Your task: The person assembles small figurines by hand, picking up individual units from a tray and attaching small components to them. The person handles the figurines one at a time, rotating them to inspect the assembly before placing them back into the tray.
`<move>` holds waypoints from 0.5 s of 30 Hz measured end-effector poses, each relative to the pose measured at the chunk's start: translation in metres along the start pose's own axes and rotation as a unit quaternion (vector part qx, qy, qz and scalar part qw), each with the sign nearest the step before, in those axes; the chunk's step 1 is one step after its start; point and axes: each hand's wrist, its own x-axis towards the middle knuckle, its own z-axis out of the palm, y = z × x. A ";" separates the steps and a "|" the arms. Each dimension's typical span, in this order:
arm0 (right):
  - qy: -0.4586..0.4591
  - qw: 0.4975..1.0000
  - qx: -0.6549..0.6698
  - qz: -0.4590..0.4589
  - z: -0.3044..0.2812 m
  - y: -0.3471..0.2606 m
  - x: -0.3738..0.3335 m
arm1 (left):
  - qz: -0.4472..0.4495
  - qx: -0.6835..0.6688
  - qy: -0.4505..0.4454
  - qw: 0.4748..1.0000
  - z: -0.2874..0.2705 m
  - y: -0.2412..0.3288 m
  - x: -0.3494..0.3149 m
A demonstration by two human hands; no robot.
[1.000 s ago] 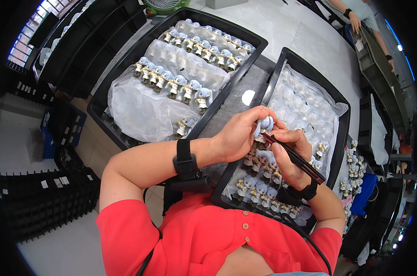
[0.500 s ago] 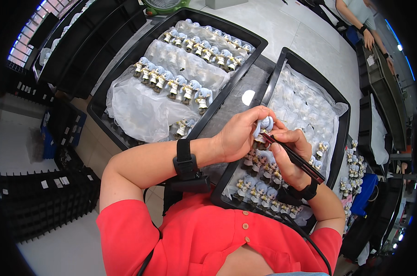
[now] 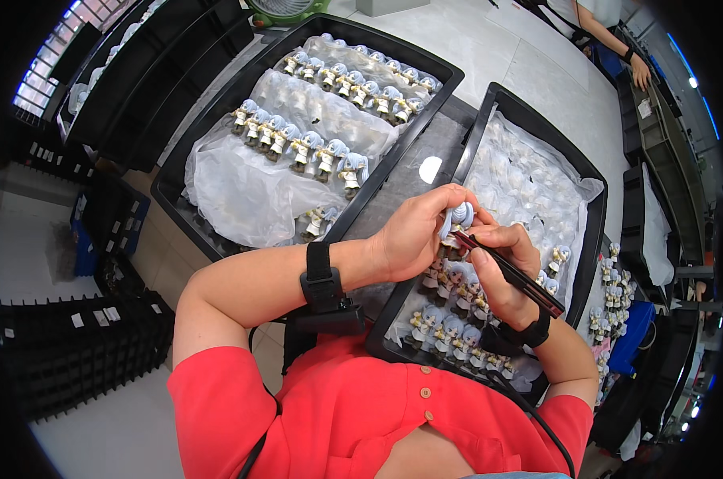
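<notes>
Over a rimmed tray, left hand grips smooth figurine — right hand, slim tool.

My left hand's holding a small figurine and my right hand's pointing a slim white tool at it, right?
Not quite: the slim tool in your right hand is dark, not white, as the head view shows. Your left hand does hold the figurine.
</notes>
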 end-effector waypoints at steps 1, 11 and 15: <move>-0.003 1.000 -0.005 0.000 -0.001 0.001 0.000 | 0.000 0.000 0.003 1.000 0.000 0.000 0.000; -0.013 1.000 0.002 -0.006 -0.002 -0.001 0.001 | -0.004 -0.002 0.004 1.000 0.001 0.001 0.000; -0.004 0.999 0.025 0.020 0.000 -0.004 0.000 | -0.004 0.000 0.006 1.000 0.001 0.001 0.000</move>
